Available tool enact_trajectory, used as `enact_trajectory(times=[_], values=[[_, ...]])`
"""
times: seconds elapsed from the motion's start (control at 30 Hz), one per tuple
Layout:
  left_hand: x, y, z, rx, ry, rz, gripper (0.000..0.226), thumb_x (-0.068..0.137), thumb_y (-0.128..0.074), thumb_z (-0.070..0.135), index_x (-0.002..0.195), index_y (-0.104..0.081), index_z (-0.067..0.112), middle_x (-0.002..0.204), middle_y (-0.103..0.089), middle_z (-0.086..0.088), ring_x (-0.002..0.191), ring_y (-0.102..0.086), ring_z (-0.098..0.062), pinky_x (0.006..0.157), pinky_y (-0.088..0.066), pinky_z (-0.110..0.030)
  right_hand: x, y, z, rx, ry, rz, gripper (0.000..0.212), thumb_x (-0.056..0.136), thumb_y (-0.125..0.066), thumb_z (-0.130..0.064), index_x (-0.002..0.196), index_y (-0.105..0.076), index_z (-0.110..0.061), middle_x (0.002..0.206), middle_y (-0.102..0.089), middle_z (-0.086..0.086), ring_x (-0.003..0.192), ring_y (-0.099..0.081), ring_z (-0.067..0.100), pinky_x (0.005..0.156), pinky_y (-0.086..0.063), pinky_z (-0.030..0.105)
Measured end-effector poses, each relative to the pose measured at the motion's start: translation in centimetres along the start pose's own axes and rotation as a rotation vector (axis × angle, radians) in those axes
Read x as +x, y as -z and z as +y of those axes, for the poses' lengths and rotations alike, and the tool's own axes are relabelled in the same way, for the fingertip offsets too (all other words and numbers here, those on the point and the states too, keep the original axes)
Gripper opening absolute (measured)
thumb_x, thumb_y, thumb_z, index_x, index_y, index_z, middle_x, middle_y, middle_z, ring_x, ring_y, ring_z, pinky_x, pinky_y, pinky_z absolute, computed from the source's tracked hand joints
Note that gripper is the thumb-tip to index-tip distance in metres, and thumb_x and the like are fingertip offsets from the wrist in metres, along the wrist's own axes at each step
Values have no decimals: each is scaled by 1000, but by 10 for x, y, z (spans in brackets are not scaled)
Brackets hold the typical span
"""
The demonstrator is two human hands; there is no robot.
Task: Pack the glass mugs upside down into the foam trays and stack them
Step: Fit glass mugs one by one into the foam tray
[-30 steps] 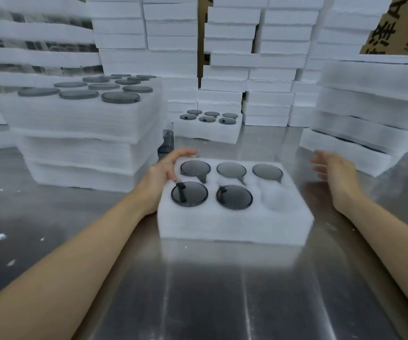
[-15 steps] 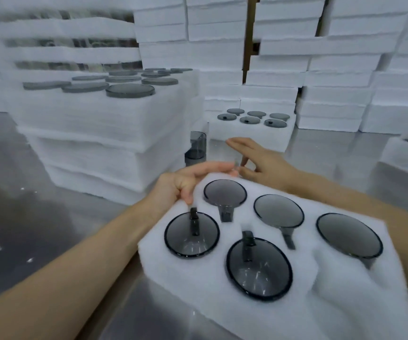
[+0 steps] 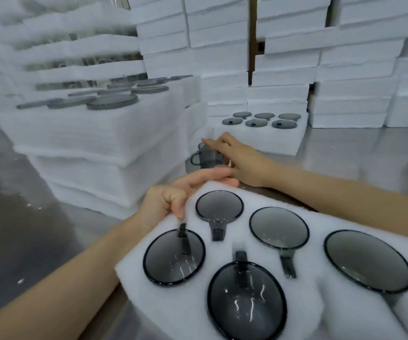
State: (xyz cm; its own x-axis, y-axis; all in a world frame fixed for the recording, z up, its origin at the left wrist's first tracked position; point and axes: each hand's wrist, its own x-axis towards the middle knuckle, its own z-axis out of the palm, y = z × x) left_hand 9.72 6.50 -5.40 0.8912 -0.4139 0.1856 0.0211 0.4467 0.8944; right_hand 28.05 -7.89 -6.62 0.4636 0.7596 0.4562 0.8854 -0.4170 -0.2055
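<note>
A white foam tray [image 3: 315,298] lies tilted in front of me with several smoky glass mugs [image 3: 247,300] upside down in its pockets; the front right pocket holds none. My left hand [image 3: 171,200] grips the tray's far left corner, thumb on top and fingers along the far edge. Just beyond the tray a loose glass mug [image 3: 199,159] stands upright on the table, handle to the left. My right hand [image 3: 237,158] reaches across and wraps around this mug from the right, hiding most of it.
A stack of filled foam trays [image 3: 99,128] rises at the left, close to the loose mug. Another filled tray [image 3: 261,136] sits behind my right hand. Walls of stacked foam [image 3: 284,57] close off the back. The steel table [image 3: 38,229] shows at the left.
The tray has come nearer and tilted, with my left hand still on its corner. My right hand crossed from the tray's right side over to the loose mug and closed around it.
</note>
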Motion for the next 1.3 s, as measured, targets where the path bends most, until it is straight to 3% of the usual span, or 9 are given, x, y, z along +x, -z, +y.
enact_trajectory(times=[0.1,0.2,0.27,0.37,0.5,0.77,0.9,1.07,1.3], values=[[6,6,3,16,16,-57,72,35,-76,9,107,-73,6,111,-70,-18,98,-69,-30,79,-57,-34,-8,7,-4,71,-73,198,29,87,-66,-13,114,-62,-3,100,-49,12,84,-51,20,78,-40,26],[14,14,3,82,51,40,62,36,-69,-4,95,-79,13,101,-74,-13,90,-72,-25,73,-58,-31,-27,19,-11,143,-175,279,15,84,-70,-8,95,-67,1,92,-50,12,81,-48,15,71,-33,12],[17,12,5,136,39,137,67,48,-40,-14,90,-80,18,97,-75,-10,86,-72,-22,73,-58,-30,-46,29,-18,181,-240,292,12,84,-70,-6,93,-67,0,93,-49,8,79,-49,14,73,-35,9],[8,3,10,165,25,197,80,27,-55,0,104,-71,10,105,-69,-17,90,-70,-27,78,-57,-34,-84,48,-31,189,-353,355,9,85,-69,-5,92,-66,-1,94,-48,6,78,-51,14,74,-39,8],[-7,-17,18,263,-14,312,79,47,-27,-8,123,-48,2,120,-53,-26,108,-55,-36,97,-42,-43,-136,69,-53,77,-605,500,14,83,-69,-1,95,-67,4,92,-45,6,76,-50,17,68,-36,9],[-15,-30,7,371,-112,594,65,69,-24,-26,120,-53,2,113,-58,-20,94,-55,-30,66,-42,-26,-210,96,-98,163,-927,974,13,92,-59,-13,89,-61,0,106,-56,23,86,-57,28,84,-46,30],[-25,-41,-2,439,-162,730,56,61,-45,-3,111,-60,20,100,-67,-2,82,-61,-13,74,-48,-27,-208,97,-124,234,-855,1051,25,95,-58,-22,71,-52,-16,92,-52,17,86,-56,31,81,-43,36],[-26,-46,-6,494,-213,808,58,60,-46,11,114,-59,27,97,-66,7,89,-60,-13,84,-47,-27,-189,107,-150,164,-626,1046,23,89,-64,-14,71,-50,-9,81,-46,8,66,-44,-2,63,-35,13],[-20,-35,-4,503,-207,766,58,57,-47,13,112,-61,23,109,-65,4,87,-59,-7,78,-46,-21,-187,108,-167,-44,-388,677,10,74,-62,-14,75,-53,-12,86,-52,-2,70,-47,12,63,-36,25]])
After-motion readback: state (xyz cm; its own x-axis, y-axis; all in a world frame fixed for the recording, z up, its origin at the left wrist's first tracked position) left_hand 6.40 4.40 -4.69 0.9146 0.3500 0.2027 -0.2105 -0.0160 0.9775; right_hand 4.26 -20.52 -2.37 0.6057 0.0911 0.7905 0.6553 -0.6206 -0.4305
